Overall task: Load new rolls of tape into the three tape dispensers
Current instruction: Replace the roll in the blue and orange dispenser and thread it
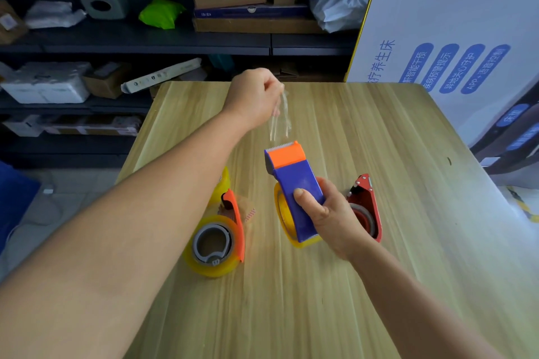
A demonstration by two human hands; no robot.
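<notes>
My right hand (326, 216) grips a blue tape dispenser (297, 183) with an orange cutter head, a yellowish roll (284, 218) sitting inside it. My left hand (253, 96) is raised over the far half of the table and pinches a clear strip of tape (280, 116) stretched up from the cutter. An orange dispenser (233, 213) holding a yellowish roll (214, 245) lies at the left on the wooden table (379, 242). A red metal dispenser (366, 207) stands to the right, partly hidden behind my right hand. Another yellowish roll (222, 186) peeks out behind my left forearm.
Dark shelves (145, 41) with cardboard boxes, bags and packages run along the far side. A large white printed box (455, 38) leans at the table's right. The floor shows at the left.
</notes>
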